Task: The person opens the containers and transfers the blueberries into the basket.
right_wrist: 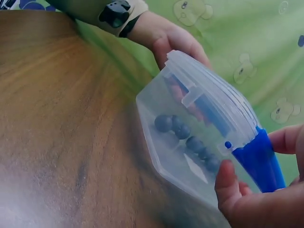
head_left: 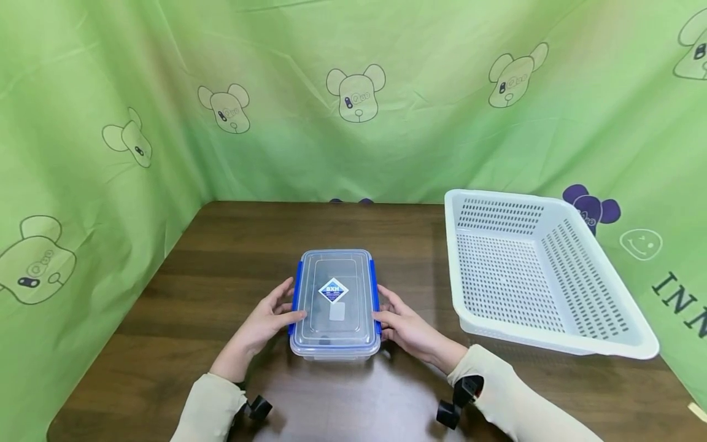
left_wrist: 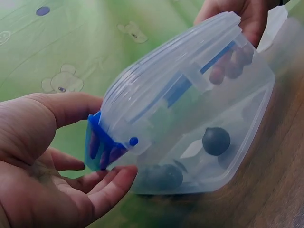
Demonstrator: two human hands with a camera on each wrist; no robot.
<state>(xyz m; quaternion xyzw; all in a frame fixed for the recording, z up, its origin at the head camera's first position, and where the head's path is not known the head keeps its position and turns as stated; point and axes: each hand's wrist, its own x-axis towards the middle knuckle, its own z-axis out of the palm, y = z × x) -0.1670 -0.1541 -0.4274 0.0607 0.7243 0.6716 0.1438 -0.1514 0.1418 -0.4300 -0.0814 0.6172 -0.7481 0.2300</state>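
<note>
A clear plastic food storage box (head_left: 353, 325) with blue side clips stands on the table, its lid on and a diamond label (head_left: 334, 290) on top. Several dark round balls (right_wrist: 164, 123) show through its wall in the right wrist view; their kind is unclear. My left hand (head_left: 266, 322) holds the box's left side, thumb on the lid edge and fingers by the left clip (left_wrist: 97, 142). On the opposite side my right hand (head_left: 411, 328) grips in the same way, thumb and fingers about the right clip (right_wrist: 260, 161).
A white perforated plastic basket (head_left: 461, 276) stands at the right of the brown wooden table (head_left: 182, 294). Green cloth (head_left: 298, 153) with printed bear heads hangs behind and along the sides. A dark camera (head_left: 448, 414) is strapped to the right wrist.
</note>
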